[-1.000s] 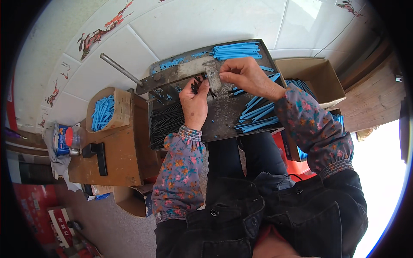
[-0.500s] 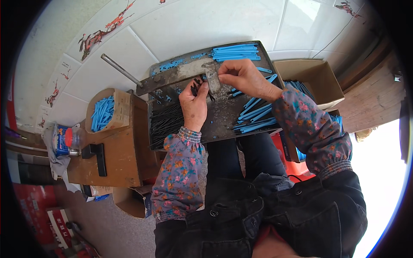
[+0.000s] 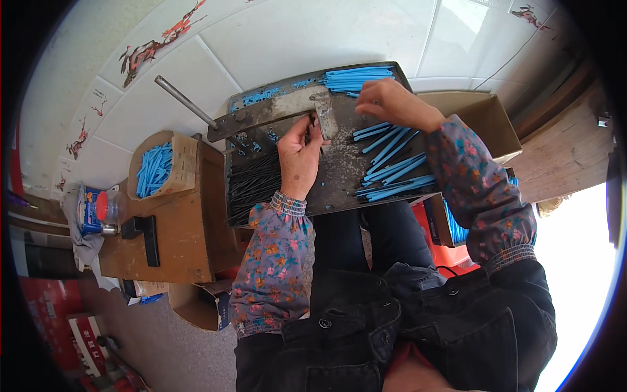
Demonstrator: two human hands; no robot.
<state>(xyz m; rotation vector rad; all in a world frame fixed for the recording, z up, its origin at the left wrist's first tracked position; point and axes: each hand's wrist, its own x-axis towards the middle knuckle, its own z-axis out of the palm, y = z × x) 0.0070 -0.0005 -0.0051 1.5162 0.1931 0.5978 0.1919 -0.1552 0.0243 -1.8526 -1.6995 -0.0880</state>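
Observation:
My left hand (image 3: 299,160) is closed round a few thin black strips (image 3: 312,121), their ends poking out by the thumb. It is at the metal bar (image 3: 261,116) of a lever fixture, beside the pale upright block (image 3: 324,116). My right hand (image 3: 397,104) hovers over the tray's far right with its fingers curled in; what they hold, if anything, is hidden. Below it, long blue strips with dark ends (image 3: 392,171) lie fanned out. A neat stack of blue strips (image 3: 356,77) lies just beyond it. Many black strips (image 3: 253,186) lie left of my left hand.
The dark metal tray (image 3: 336,189) spans my lap, littered with blue scraps (image 3: 261,99). A metal rod (image 3: 186,101) rises at its left. A box of blue pieces (image 3: 155,171) stands on a wooden cabinet (image 3: 186,228). A cardboard box (image 3: 483,121) stands to the right.
My right hand has moved away from the pale block, up and to the right. My left hand stays by the block; the black ends fanning from it show less now.

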